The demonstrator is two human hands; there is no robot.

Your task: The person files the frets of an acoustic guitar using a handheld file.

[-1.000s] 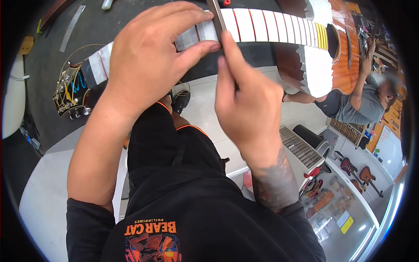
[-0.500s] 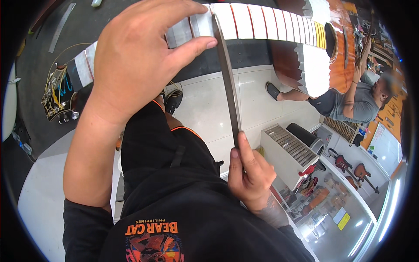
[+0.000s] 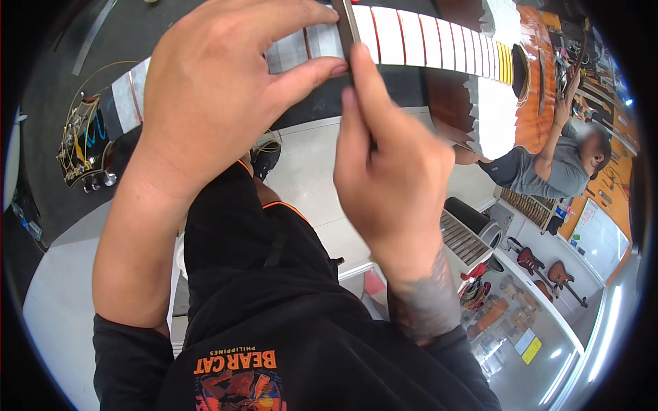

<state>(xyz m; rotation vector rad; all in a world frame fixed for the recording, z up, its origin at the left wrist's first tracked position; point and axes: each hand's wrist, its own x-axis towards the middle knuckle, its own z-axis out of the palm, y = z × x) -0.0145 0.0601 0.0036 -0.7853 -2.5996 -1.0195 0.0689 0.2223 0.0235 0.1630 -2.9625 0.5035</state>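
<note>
An acoustic guitar lies across a dark workbench (image 3: 55, 103), its neck (image 3: 425, 38) covered with white tape strips between the frets, its orange body (image 3: 534, 89) at the upper right and its headstock (image 3: 86, 140) at the left. My left hand (image 3: 219, 89) grips the neck, thumb underneath and fingers over the top. My right hand (image 3: 391, 164) holds a thin dark metal file (image 3: 348, 27) upright against the fretboard, just right of my left thumb.
Loose strings curl off the headstock onto the bench. Another person (image 3: 558, 164) sits on the tiled floor at the right beside racks of tools. Small guitars (image 3: 541, 267) hang below on a white surface. My black-clad lap fills the lower middle.
Half a second ago my right hand was low, holding the file by its lower end. It has moved up along the file and now grips it close to the fretboard.
</note>
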